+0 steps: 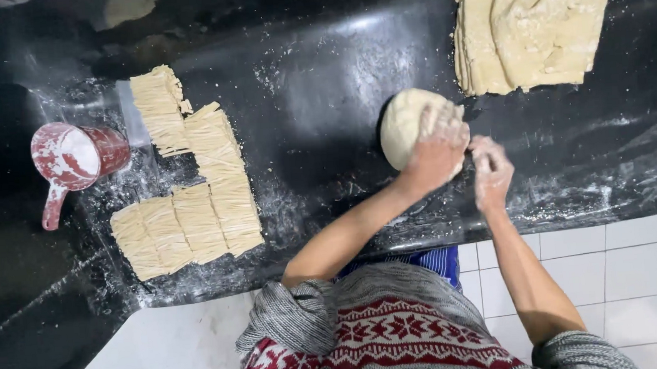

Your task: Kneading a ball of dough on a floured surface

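A pale round ball of dough (405,122) lies on the black floured counter (314,93). My left hand (438,147), dusted with flour, presses on the ball's near right side with the fingers curled over it. My right hand (491,169), also floury, sits just to the right of the left hand, fingers bent, touching the counter at the dough's edge; whether it grips any dough is unclear.
Bundles of cut noodle strands (190,190) lie in rows at the left. A red cup of flour (72,160) stands further left. A folded stack of dough sheets (529,24) lies at the back right. White tiles (619,257) lie below the counter edge.
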